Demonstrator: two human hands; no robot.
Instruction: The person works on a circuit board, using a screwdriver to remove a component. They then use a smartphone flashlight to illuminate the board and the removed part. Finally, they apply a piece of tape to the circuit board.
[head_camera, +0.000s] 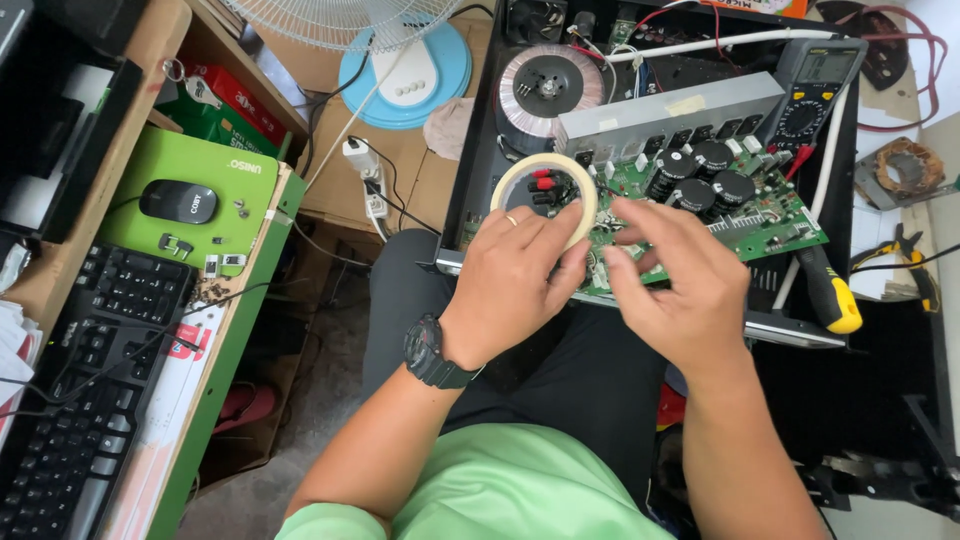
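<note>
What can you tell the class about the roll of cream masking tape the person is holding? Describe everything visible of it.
The roll of cream masking tape is a flat ring with a pale papery outer band and an open centre, through which red and black parts of the amplifier show. It stands tilted on edge above the green circuit board. The left hand grips its lower rim, and the right hand has fingertips near its right edge, seemingly picking at the tape's end.
</note>
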